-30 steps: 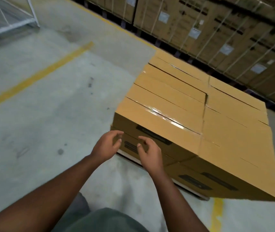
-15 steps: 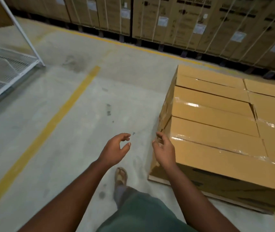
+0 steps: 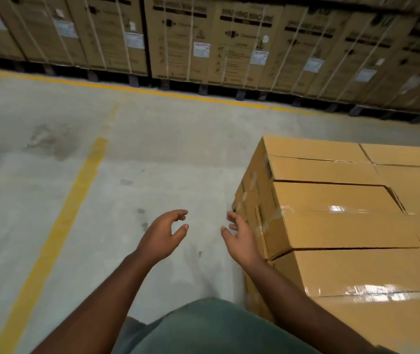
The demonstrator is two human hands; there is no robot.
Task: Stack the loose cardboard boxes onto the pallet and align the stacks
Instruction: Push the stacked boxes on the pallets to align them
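Your left hand (image 3: 161,235) hangs in the air above the concrete floor (image 3: 152,154), left of the stacked cardboard boxes (image 3: 344,226), fingers loosely curled with thumb and forefinger apart, holding nothing. Your right hand (image 3: 242,238) is just beside the stack's left face, fingers relaxed and spread, gripping nothing; whether its fingertips touch the cardboard, you cannot tell. The stack fills the lower right, its top layer laid in rows sealed with glossy tape, with small gaps and uneven edges between neighbouring boxes. The pallet beneath is not visible. A yellow floor line (image 3: 58,233) runs well to the left of the stack, and behind it stands a row of tall strapped cartons (image 3: 203,39) with white labels.
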